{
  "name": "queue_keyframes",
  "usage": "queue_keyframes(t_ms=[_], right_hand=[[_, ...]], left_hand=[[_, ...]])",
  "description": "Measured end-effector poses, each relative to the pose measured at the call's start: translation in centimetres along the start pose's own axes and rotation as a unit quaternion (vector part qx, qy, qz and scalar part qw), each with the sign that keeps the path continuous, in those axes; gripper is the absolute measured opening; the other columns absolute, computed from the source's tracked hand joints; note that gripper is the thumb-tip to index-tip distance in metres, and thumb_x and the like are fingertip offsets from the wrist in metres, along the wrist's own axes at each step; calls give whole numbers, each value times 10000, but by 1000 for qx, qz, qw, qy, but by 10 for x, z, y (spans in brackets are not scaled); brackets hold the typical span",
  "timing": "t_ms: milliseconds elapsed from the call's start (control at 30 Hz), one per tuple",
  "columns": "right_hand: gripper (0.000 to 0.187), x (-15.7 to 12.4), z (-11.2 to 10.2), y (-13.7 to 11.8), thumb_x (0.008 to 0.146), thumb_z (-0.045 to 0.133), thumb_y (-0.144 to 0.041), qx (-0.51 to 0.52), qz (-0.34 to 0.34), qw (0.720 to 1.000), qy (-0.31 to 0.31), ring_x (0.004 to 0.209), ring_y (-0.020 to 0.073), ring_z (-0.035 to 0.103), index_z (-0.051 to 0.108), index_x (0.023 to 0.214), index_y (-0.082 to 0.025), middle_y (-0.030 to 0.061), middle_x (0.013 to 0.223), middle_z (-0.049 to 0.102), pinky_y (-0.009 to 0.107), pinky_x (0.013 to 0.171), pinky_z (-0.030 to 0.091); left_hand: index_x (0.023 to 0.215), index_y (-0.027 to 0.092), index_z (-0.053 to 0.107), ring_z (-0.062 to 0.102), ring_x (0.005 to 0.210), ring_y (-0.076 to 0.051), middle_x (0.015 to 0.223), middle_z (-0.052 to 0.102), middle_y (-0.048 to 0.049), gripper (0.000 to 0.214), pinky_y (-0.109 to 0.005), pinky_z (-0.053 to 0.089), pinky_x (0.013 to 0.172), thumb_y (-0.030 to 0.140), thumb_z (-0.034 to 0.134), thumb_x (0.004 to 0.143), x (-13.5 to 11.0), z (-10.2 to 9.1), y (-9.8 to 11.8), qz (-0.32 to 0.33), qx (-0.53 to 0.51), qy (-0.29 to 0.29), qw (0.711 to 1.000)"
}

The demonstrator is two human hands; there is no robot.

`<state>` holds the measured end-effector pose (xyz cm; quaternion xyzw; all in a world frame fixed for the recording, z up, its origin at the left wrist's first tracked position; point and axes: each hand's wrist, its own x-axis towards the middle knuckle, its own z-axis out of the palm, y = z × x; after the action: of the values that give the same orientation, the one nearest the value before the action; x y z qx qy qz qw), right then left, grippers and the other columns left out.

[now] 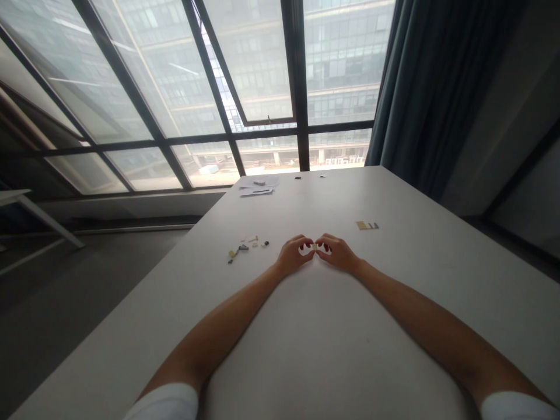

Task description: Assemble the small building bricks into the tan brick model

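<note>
Grip: left hand point(292, 255) and right hand point(340, 254) pinching one small pale piece point(314, 247).
Slip risk: tiny hold area, uneven pressure could pop it onto desk point(306, 332).

Both bare arms reach forward, set wide at the elbows and slanting inward until the hands nearly meet out in front. The left forearm point(240, 309) runs in from one side and the right forearm point(415, 300) mirrors it. From here I can see the left hand point(294, 255) and right hand point(339, 254) curled alike, thumbs below, index fingers arched above, fingertips drawn into a close pinch.
</note>
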<state>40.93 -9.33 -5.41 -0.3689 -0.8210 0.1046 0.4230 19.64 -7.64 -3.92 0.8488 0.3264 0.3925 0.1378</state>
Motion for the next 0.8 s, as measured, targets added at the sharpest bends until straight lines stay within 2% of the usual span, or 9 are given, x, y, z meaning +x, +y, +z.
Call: queue_keyframes(t_ms=[633, 800], right_hand=[[131, 0, 1, 3, 888, 667, -171, 1, -1, 1000, 11, 673, 124, 557, 661, 1007, -226, 5, 894, 631, 239, 668, 452], [192, 0, 2, 5, 904, 675, -200, -11, 3, 1000, 16, 683, 122, 566, 660, 1093, -232, 8, 935, 650, 238, 671, 453]], left_hand=[[1023, 213, 717, 564, 732, -127, 878, 676, -17, 215, -249, 459, 699, 176, 701, 812, -1, 0, -6, 3, 3, 4, 1000], [1006, 210, 712, 559, 731, -126, 867, 671, -14, 181, -248, 457, 701, 206, 710, 825, -1, 0, -7, 1, 6, 14, 1000]])
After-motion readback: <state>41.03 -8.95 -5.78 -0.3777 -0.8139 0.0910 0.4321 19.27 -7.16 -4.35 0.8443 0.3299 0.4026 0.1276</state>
